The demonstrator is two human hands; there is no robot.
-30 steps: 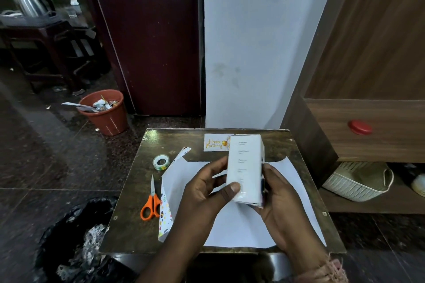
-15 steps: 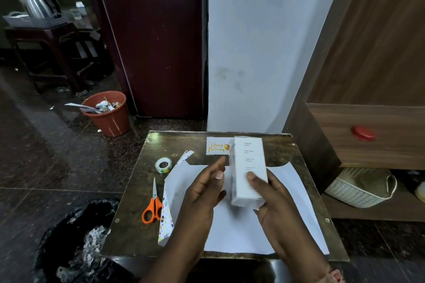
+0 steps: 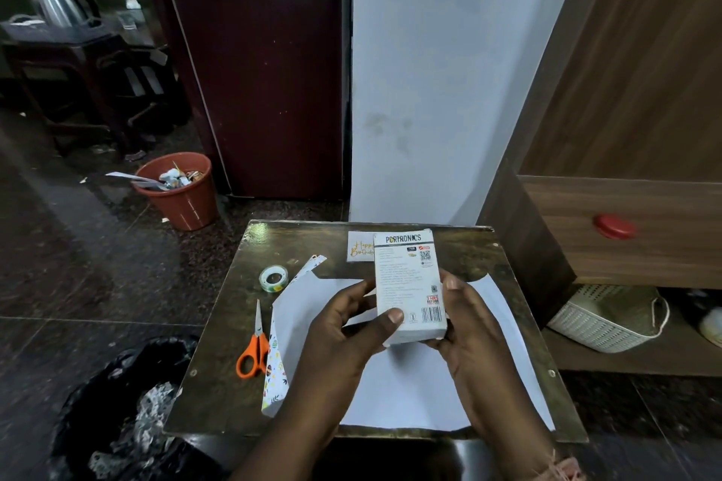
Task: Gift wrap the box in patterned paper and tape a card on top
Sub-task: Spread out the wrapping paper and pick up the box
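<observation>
A white printed box point(image 3: 406, 277) is held above the table, its text side facing me. My left hand point(image 3: 347, 328) grips its left side with the thumb across the front near the bottom. My right hand point(image 3: 465, 320) holds the right side and bottom corner. Beneath lies the wrapping paper point(image 3: 410, 383), white side up, with its patterned side showing along the folded left edge. A birthday card point(image 3: 360, 251) lies at the back of the table, partly hidden by the box. A roll of tape point(image 3: 273, 278) and orange-handled scissors point(image 3: 256, 344) lie left of the paper.
The small dark table point(image 3: 218, 375) stands against a white wall. A black bin bag point(image 3: 117, 410) sits at the lower left, a red waste bin point(image 3: 177, 189) farther back. A wooden cabinet point(image 3: 625, 230) with a white basket point(image 3: 609, 318) under it is to the right.
The box has been turned in my hands so its printed face with the barcode shows. My left thumb is back on the box front; my right hand shifted to its side.
</observation>
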